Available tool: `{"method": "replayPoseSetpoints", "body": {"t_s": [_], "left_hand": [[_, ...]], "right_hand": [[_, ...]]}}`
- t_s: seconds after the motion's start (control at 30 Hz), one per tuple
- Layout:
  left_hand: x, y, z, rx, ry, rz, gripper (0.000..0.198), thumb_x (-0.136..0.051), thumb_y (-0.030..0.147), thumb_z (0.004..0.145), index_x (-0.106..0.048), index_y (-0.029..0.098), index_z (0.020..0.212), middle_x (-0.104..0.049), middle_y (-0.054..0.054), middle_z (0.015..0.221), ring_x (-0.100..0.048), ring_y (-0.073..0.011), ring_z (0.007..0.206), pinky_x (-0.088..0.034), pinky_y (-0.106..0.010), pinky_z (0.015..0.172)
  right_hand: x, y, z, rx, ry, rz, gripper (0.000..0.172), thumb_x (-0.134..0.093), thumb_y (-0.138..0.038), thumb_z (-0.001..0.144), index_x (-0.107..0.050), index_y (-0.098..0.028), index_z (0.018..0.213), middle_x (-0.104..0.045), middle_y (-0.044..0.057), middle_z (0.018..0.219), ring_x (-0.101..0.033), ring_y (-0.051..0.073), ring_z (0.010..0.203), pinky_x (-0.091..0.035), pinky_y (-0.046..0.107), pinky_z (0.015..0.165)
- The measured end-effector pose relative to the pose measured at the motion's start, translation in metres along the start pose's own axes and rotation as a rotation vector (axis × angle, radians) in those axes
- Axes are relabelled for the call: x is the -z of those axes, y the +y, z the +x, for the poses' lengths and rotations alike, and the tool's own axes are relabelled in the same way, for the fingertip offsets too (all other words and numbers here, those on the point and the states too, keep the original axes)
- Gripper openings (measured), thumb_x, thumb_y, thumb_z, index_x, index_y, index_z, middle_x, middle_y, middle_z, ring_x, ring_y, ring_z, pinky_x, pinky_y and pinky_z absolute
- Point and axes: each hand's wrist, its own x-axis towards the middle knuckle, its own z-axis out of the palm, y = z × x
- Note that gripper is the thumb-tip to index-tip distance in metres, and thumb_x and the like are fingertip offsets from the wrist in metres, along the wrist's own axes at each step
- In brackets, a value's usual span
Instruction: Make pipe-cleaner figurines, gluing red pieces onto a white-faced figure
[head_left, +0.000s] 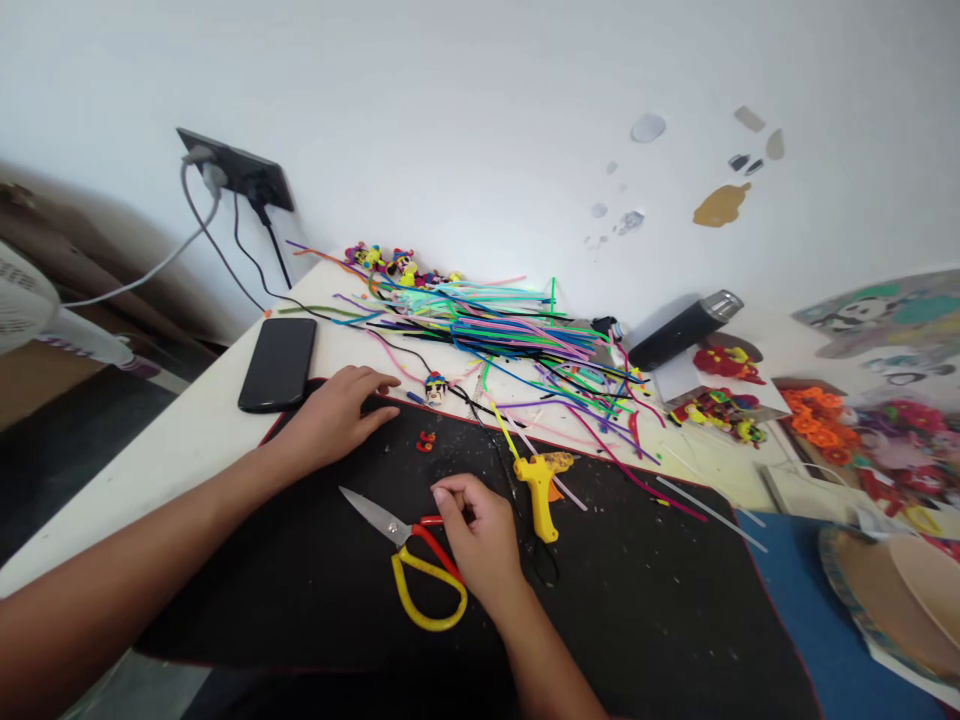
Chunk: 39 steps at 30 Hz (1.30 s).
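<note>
The left hand point(337, 415) is laid flat on the black mat point(637, 600). Its grip is wide open and empty, with the fingers spread toward a small painted figure head point(435, 387) just past the fingertips. The mat is probably being steadied by that palm.

The right hand point(480, 535) is held low over the mat. Its grip is drawn shut into a pinch of thumb and forefinger, right beside the red handle of the scissors point(409, 560) (whether anything tiny is caught in that pinch cannot be told). The scissors are seen lying flat, blade pointed away to the left, seemingly parked where they can be reached at once.

A yellow glue gun point(541, 490) is stood on the mat just right of that hand, likewise close by. A small red piece point(425, 441) is spotted between the two hands. Coloured pipe cleaners point(495, 335) are heaped at the back of the worktop point(195, 430), near the wall. A phone point(278, 363) is set at the mat's far left corner, apparently out of the way.
</note>
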Motion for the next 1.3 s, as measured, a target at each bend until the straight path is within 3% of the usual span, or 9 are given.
{"method": "replayPoseSetpoints", "body": {"t_s": [0.13,0.23,0.43,0.63,0.87,1.0,1.13,1.3], "left_hand": [[-0.009,0.011,0.025,-0.069,-0.010,0.079,0.057,-0.063,0.051,0.097,-0.062,0.015,0.142,-0.068,-0.018,0.137,-0.059,-0.0383,0.127,-0.046,-0.054,0.112],[-0.021,0.015,0.039,-0.096,-0.053,0.133,0.066,-0.067,0.050,0.095,-0.057,0.013,0.148,-0.066,-0.021,0.139,-0.057,-0.0401,0.129,-0.045,-0.055,0.113],[-0.032,0.020,0.049,-0.080,-0.135,0.231,0.072,-0.071,0.045,0.091,-0.054,0.010,0.151,-0.063,-0.022,0.142,-0.055,-0.0410,0.132,-0.045,-0.053,0.114],[-0.031,0.019,0.054,-0.043,-0.155,0.242,0.071,-0.074,0.045,0.089,-0.057,0.007,0.147,-0.063,-0.024,0.142,-0.055,-0.0420,0.133,-0.045,-0.054,0.114],[-0.036,0.015,0.058,-0.060,-0.140,0.196,0.054,-0.071,0.044,0.089,-0.067,0.013,0.133,-0.068,-0.020,0.129,-0.060,-0.0401,0.122,-0.048,-0.054,0.108],[-0.035,0.018,0.057,-0.075,-0.093,0.101,0.050,-0.068,0.044,0.089,-0.067,0.015,0.130,-0.069,-0.019,0.127,-0.061,-0.0405,0.123,-0.047,-0.056,0.109],[-0.022,0.026,0.047,-0.050,-0.062,-0.082,0.054,-0.070,0.047,0.088,-0.065,0.017,0.133,-0.068,-0.017,0.132,-0.059,-0.0388,0.127,-0.046,-0.056,0.112],[-0.003,0.035,0.026,0.142,-0.183,-0.533,0.068,-0.078,0.049,0.086,-0.055,0.024,0.146,-0.067,-0.010,0.131,-0.066,-0.0262,0.103,-0.056,-0.045,0.095]], "right_hand": [[0.000,-0.001,0.001,0.002,0.004,0.004,0.023,-0.061,-0.034,0.100,-0.079,-0.019,0.094,-0.058,-0.003,0.062,-0.053,0.013,0.056,-0.039,0.024,0.056],[0.000,-0.001,0.002,-0.004,0.005,0.007,0.022,-0.062,-0.033,0.100,-0.079,-0.020,0.094,-0.058,-0.003,0.062,-0.054,0.013,0.056,-0.039,0.023,0.056],[0.000,0.001,0.001,-0.004,-0.002,0.017,0.022,-0.061,-0.033,0.100,-0.078,-0.020,0.095,-0.059,-0.003,0.063,-0.054,0.013,0.058,-0.039,0.024,0.058],[0.000,-0.002,0.001,0.001,-0.020,0.022,0.023,-0.061,-0.032,0.099,-0.078,-0.019,0.093,-0.056,-0.004,0.063,-0.052,0.012,0.057,-0.037,0.023,0.057],[0.001,-0.004,0.001,0.014,-0.023,0.010,0.022,-0.062,-0.030,0.099,-0.079,-0.019,0.093,-0.056,-0.004,0.063,-0.053,0.012,0.058,-0.037,0.023,0.057],[0.001,-0.004,0.000,0.003,-0.021,0.014,0.021,-0.062,-0.030,0.099,-0.079,-0.020,0.093,-0.057,-0.003,0.063,-0.053,0.013,0.058,-0.037,0.023,0.057],[0.001,-0.004,-0.001,0.008,-0.022,0.010,0.021,-0.061,-0.030,0.099,-0.079,-0.020,0.093,-0.057,-0.003,0.064,-0.053,0.013,0.058,-0.037,0.023,0.057],[0.001,-0.003,-0.001,0.009,-0.025,0.009,0.021,-0.061,-0.031,0.100,-0.079,-0.020,0.094,-0.057,-0.003,0.064,-0.053,0.013,0.058,-0.037,0.023,0.058]]}}
